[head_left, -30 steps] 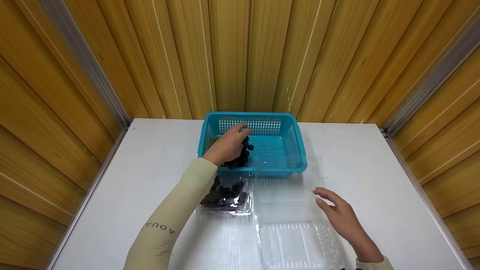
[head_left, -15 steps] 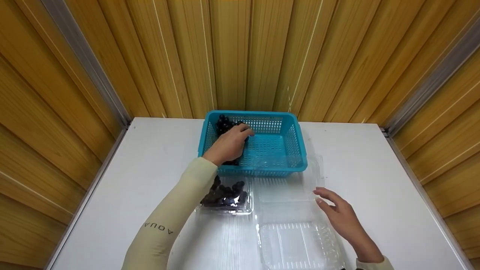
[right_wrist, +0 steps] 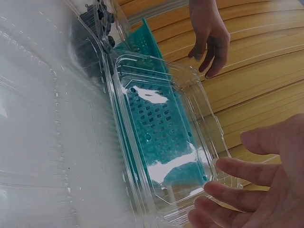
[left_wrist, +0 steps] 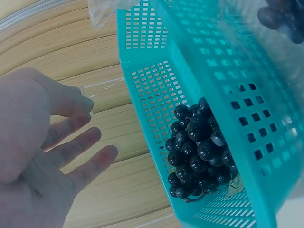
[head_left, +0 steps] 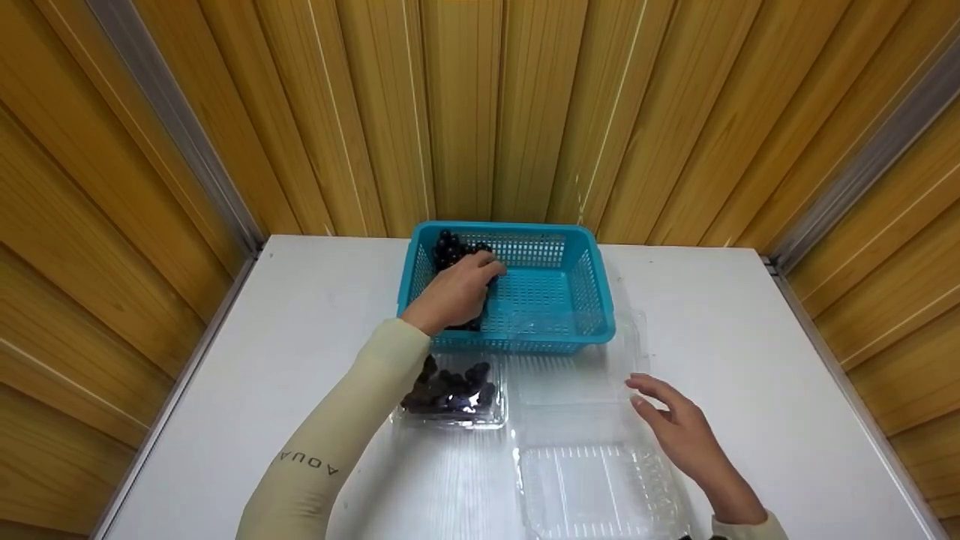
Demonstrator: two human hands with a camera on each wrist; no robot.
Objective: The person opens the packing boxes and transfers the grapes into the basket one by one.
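Note:
My left hand (head_left: 456, 291) hovers over the left part of a teal plastic basket (head_left: 592, 289), fingers loosely bent. In the left wrist view that hand (left_wrist: 52, 128) holds nothing and is apart from the black grapes (left_wrist: 199, 152) lying in the basket. Part of the bunch is hidden behind the hand in the head view. My right hand (head_left: 679, 431) is beside the hinged clear plastic clamshell box (head_left: 581, 487), which stands open with its raised lid (right_wrist: 166, 128) against the basket front. The right fingers are relaxed near the lid's edge; whether they touch it I cannot tell.
A second clear clamshell (head_left: 491, 416) with dark grapes (head_left: 454, 386) inside sits before the basket's left half. White tabletop (head_left: 300, 315) lies on both sides. Wood-patterned walls (head_left: 457, 112) rise behind the basket and at the left and right.
Grapes now show at the basket's back left, where none were visible a second ago, and fewer show right of the left hand. The left forearm shifts slightly left. The right hand stays still.

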